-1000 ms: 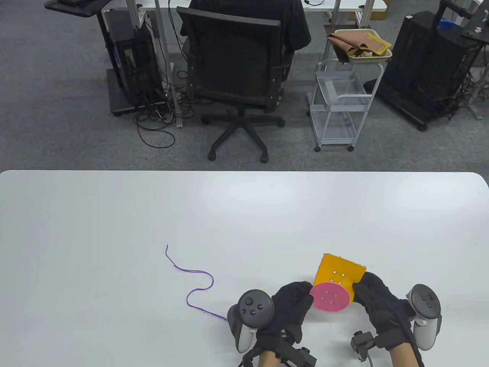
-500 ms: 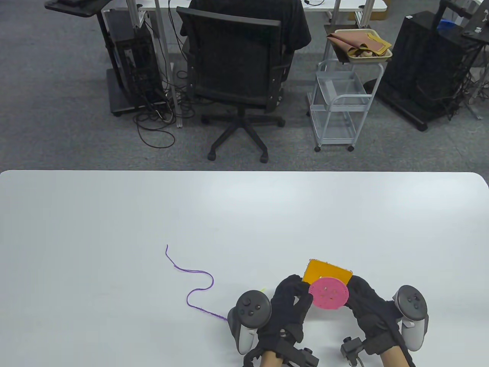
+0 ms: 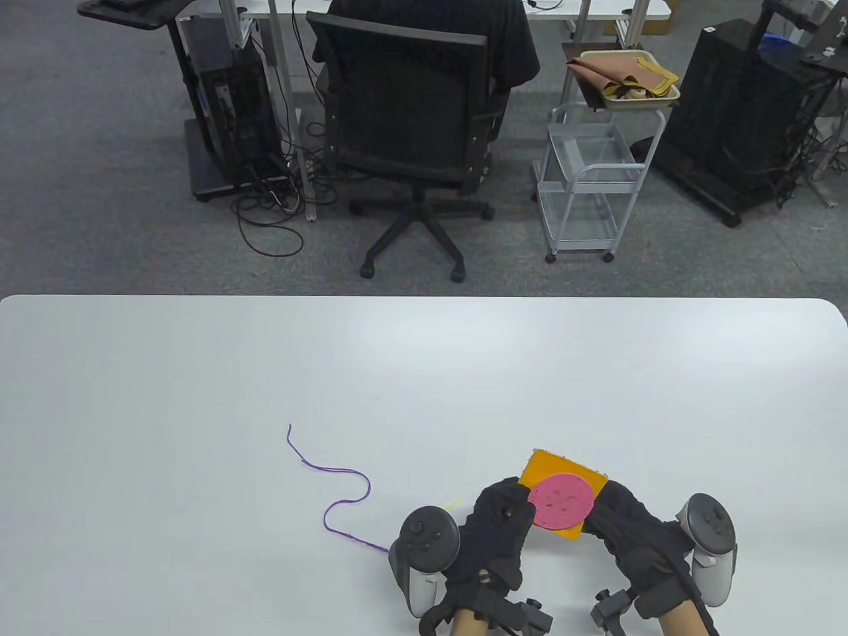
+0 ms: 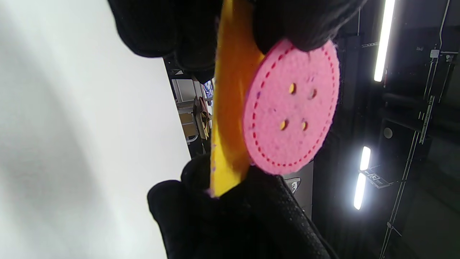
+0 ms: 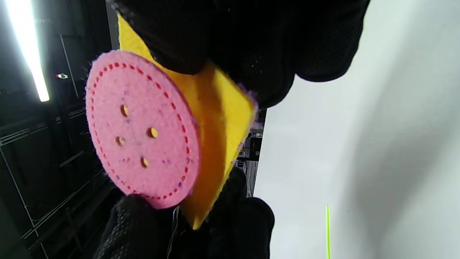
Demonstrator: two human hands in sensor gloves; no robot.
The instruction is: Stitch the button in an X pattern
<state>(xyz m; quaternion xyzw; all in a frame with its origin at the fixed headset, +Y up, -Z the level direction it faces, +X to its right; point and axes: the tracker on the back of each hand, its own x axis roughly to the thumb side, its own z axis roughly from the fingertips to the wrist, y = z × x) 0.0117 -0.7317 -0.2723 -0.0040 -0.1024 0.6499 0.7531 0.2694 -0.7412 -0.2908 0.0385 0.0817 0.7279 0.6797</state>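
btn: pink felt button [image 3: 561, 500] flat on yellow felt square [image 3: 538, 470], held up just over table nr front edge | grip: left hand [image 3: 498, 530] + right hand [image 3: 629, 530] each pinch stack at opp edges | risk: holes drift off alignment if pinch eases | purple thread [image 3: 331, 493] lies apart on table [image 3: 199, 371], no stitch yet

- An office or lab workroom: grey carpet floor [image 3: 99, 218].
- Black swivel office chair [image 3: 414, 126] beyond the white counter [image 3: 199, 371].
- Computer tower [image 3: 228, 112] with tangled cables [image 3: 271, 212].
- White wheeled utility cart [image 3: 586, 185].
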